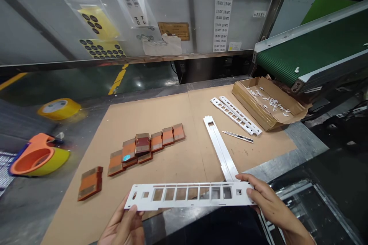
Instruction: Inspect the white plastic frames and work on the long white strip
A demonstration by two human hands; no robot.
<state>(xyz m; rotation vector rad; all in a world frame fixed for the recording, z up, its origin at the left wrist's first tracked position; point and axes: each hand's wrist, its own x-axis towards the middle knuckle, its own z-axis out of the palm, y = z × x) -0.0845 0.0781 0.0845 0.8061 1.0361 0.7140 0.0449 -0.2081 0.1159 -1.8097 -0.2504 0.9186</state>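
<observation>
Both my hands hold a long white plastic panel (pixel 186 196) with several rectangular cutouts, level above the near table edge. My left hand (pixel 125 226) grips its left end from below. My right hand (pixel 267 199) pinches its right end. A second white strip (pixel 220 147) lies on the cardboard mat (pixel 161 122) just behind the panel, running away from me. Two more white panels (pixel 235 115) lie side by side farther right, with a slim utility knife (pixel 238 136) beside them.
Several orange-brown blocks (pixel 146 145) lie in a row mid-mat, one apart (pixel 90 182) at left. A cardboard tray (pixel 268 103) of white scraps sits under a green conveyor (pixel 310 51). An orange tape dispenser (pixel 37 157) and a yellow tape roll (pixel 59 108) lie at left.
</observation>
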